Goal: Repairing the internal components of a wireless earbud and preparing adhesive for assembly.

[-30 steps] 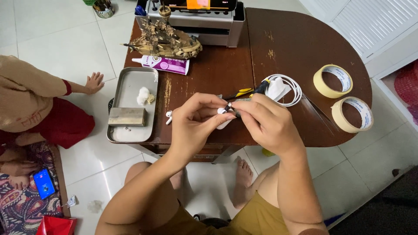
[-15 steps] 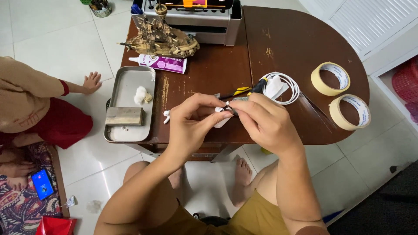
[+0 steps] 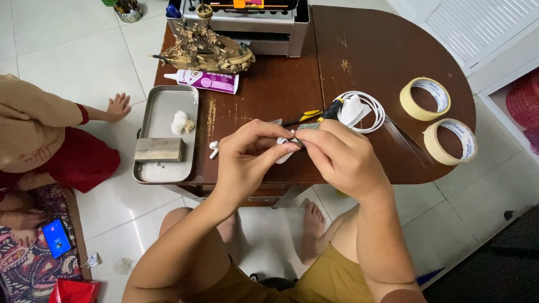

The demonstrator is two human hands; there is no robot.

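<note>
A small white plastic earbud case (image 3: 284,150) is pinched between the closed fingers of the left hand (image 3: 252,157) and right hand (image 3: 339,157), above the near edge of the brown wooden table (image 3: 370,50). A loose white earbud (image 3: 213,149) is seen just left.

Bare forearms, no sleeves; mustard-yellow shorts (image 3: 331,275); bare feet (image 3: 311,230).

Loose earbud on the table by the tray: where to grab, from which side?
Take the earbud by its stem, pinched across the thin sides, coming from above. It lies flat on the table, free of the metal tray and just left of the left hand.
</note>
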